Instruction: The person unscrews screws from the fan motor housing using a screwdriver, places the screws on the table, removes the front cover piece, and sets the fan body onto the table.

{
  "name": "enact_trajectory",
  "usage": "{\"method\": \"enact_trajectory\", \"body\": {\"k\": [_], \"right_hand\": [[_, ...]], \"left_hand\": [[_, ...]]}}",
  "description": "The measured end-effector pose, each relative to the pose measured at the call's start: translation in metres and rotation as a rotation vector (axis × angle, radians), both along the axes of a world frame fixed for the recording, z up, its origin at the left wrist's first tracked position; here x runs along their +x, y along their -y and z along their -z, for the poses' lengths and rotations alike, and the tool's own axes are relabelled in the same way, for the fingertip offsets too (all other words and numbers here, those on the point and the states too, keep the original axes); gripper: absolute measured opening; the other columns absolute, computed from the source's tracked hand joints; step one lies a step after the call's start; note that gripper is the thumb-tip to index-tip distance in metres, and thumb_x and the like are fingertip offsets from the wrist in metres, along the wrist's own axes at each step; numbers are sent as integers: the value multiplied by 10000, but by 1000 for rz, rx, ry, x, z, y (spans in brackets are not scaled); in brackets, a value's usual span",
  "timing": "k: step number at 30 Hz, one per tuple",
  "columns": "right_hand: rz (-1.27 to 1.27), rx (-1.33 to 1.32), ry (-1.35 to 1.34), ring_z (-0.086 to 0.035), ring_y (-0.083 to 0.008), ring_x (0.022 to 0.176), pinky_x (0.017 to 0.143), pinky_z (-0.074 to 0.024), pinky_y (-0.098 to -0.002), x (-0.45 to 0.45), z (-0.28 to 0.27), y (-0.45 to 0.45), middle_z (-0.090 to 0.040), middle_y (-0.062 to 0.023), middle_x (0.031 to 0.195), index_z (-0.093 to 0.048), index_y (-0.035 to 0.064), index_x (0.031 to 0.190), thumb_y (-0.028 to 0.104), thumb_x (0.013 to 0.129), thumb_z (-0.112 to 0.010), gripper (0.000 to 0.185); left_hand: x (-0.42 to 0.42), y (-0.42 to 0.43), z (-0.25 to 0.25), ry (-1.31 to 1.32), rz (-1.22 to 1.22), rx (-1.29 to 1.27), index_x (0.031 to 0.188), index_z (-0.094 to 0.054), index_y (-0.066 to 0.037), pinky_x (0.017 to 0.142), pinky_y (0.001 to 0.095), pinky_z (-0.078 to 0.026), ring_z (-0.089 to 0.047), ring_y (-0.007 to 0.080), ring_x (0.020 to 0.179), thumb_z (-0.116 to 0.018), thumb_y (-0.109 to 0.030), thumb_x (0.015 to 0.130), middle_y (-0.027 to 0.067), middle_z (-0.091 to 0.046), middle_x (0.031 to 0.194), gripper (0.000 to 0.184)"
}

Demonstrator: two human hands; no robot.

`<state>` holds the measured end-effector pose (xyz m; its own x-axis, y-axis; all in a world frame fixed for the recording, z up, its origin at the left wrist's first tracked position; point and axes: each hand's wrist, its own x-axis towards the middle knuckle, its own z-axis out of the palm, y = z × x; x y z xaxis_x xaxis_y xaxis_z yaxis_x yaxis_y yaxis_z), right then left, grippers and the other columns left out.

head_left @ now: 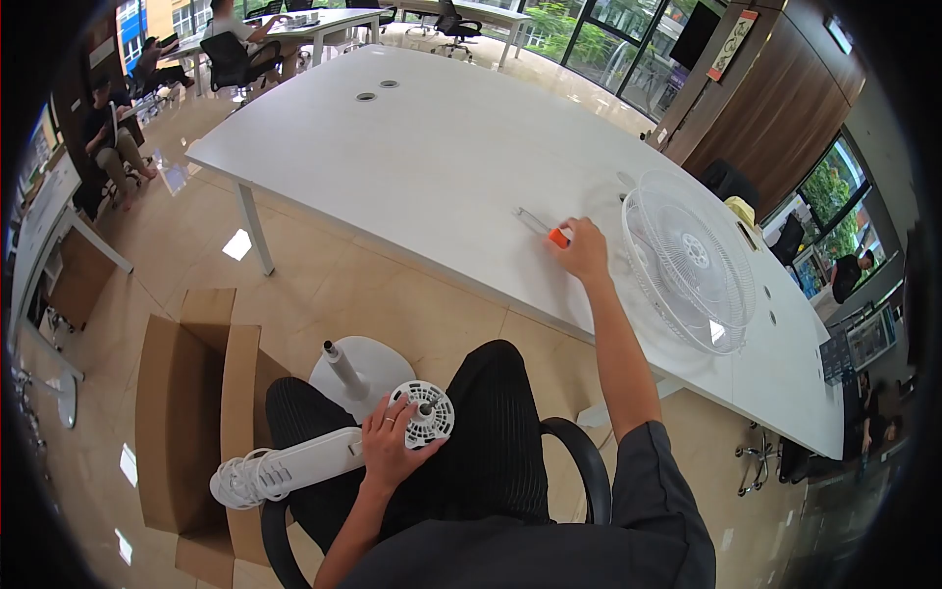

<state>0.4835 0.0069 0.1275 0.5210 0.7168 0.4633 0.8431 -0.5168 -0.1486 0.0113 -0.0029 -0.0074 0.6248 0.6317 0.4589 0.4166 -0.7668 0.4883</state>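
My left hand (389,447) grips the white fan motor head (438,424), which rests on my lap with its metal shaft pointing up. From the motor head, a white fan body (314,461) stretches left, a white cord (250,479) bundled at its far end. On the tabletop, my right hand (583,250) is closed around an orange-handled tool (558,238) that looks like a screwdriver; its thin shaft points away to the left. Right of that hand lie white wire fan grilles (692,250). A round white fan base (378,365) with a short pole stands on the floor before my knees.
An open cardboard box (240,393) stands on the floor to my left. The white table (412,167) spans the front, its near edge just past my knees. A chair armrest (579,456) is at my right. Several people sit farther off.
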Motion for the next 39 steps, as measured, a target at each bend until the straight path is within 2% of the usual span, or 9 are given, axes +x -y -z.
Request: {"method": "enact_trajectory", "body": {"k": [5,7,14,19,25,28,31,33,39], "right_hand": [[-55,-17,-78,-706,-337,935,816,-567,-437,7,-5,-63,-727,-174,988,-738,53,1008,367,793,-814,387],[0,-193,-202,-709,-346,970,852,-571,-439,12,-10,-78,-735,-177,1005,-727,42,1030,248,821,-753,295],[-118,-258,-130,-715,-369,932,845,-578,-458,20,2,-103,-741,-171,975,-708,35,1011,172,858,-665,210],[-69,-198,3,-706,-383,898,809,-562,-499,23,16,-110,-737,-192,920,-666,51,1031,196,919,-632,186],[-78,-166,74,-714,-384,934,825,-563,-506,25,20,-114,-739,-189,957,-660,71,1073,338,974,-601,291],[-12,-220,-33,-711,-380,984,855,-559,-515,21,13,-115,-743,-187,1006,-663,84,1165,415,966,-611,389],[22,-144,28,-688,-399,1078,936,-535,-525,34,29,-104,-732,-223,1097,-623,89,1327,596,888,-666,673],[-35,-10,-25,-682,-400,1114,949,-533,-511,47,41,-84,-726,-234,1140,-621,102,1348,627,846,-719,733],[-3,1,98,-705,-378,975,836,-545,-451,19,32,-6,-745,-179,1042,-722,69,1113,509,928,-703,477]], "left_hand": [[0,-1,-3,-21,1,-8,1173,-721,-85,1063,449,-401,-539,311,1374,-912,-503,689,74,-676,1354,668],[1,-1,-4,-16,3,-33,1178,-718,-83,1066,456,-403,-537,314,1377,-914,-494,688,79,-673,1361,669],[0,-2,0,-15,3,-52,1199,-714,-77,1072,483,-400,-538,332,1375,-915,-495,688,87,-663,1378,690],[-1,-2,-4,-30,7,-53,1224,-700,-76,1071,489,-403,-539,343,1373,-927,-471,675,95,-659,1382,713],[4,0,-8,-45,55,-60,1222,-696,-53,1070,512,-407,-545,376,1349,-927,-450,683,116,-663,1362,709],[2,0,-7,-45,11,-78,1215,-698,-51,1085,508,-405,-536,373,1366,-927,-458,683,117,-665,1365,708],[3,-1,1,-55,10,-30,1211,-698,-49,1087,508,-409,-532,365,1377,-919,-467,692,115,-667,1362,702],[3,-3,2,-20,13,-64,1215,-698,-56,1087,515,-412,-518,356,1394,-903,-490,706,111,-653,1385,700],[-3,-2,9,-1,-33,-94,1246,-678,-98,1071,490,-419,-510,339,1397,-874,-512,739,82,-627,1416,683]]}}
